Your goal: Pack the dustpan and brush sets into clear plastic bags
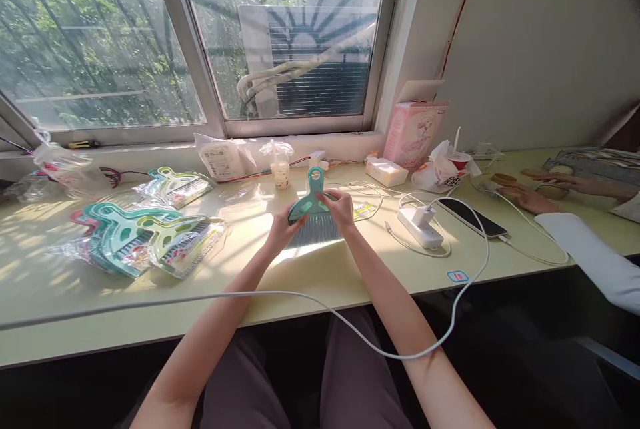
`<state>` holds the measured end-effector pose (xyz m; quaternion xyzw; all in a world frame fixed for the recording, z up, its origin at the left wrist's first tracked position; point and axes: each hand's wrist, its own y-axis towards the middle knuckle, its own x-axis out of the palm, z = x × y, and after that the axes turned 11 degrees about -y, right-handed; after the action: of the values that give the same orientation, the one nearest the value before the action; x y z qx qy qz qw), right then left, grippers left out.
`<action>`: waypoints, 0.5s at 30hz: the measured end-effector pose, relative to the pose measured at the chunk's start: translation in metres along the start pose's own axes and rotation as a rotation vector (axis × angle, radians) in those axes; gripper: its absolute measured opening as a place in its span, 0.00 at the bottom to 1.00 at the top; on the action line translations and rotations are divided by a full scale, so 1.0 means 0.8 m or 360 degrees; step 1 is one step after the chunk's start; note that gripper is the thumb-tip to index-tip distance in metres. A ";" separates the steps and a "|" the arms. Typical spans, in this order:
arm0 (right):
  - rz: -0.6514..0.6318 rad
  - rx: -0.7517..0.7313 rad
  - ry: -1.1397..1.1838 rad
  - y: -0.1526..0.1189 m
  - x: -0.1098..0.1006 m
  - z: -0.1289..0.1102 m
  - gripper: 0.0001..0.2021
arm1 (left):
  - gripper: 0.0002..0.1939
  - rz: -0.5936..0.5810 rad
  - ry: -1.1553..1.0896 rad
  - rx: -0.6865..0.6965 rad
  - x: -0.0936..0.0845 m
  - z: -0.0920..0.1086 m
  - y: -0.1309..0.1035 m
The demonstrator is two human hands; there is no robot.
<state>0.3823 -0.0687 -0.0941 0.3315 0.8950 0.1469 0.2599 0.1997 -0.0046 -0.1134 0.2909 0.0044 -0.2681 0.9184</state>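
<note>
A small green hand brush [315,204] with grey bristles hangs low over the pale yellow table in the middle, its handle pointing away from me and its bristles toward me. My left hand [285,223] grips the left end of its head. At the right side my right hand [339,206] holds the head, near the base of the handle. Wrapped green and yellow brush-and-dustpan sets [123,235] lie in a pile to the left, with another wrapped set [177,187] behind them.
A white cable crosses in front of my forearms. Right of my hands are a white power strip [420,226], a black phone [472,217] and a pink box [414,134]. A plastic cup [280,165] stands near the window. Another person's hands and white sleeve [590,249] are at far right.
</note>
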 end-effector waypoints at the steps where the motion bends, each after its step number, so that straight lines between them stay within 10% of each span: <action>1: 0.0021 0.0045 -0.0008 -0.001 0.000 -0.001 0.22 | 0.29 0.0000 -0.0004 -0.0008 0.001 0.000 0.000; 8: -0.0155 0.0030 0.0002 0.013 -0.010 0.009 0.23 | 0.28 0.0110 -0.0276 -0.0202 -0.011 -0.019 0.010; 15: -0.0111 0.0666 -0.1499 0.021 -0.048 0.069 0.25 | 0.35 0.0603 -0.0742 -0.0417 -0.048 -0.045 0.020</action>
<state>0.4465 -0.0771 -0.1183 0.3764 0.7016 -0.2092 0.5677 0.1802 0.0442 -0.1289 0.0968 -0.2258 -0.1489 0.9578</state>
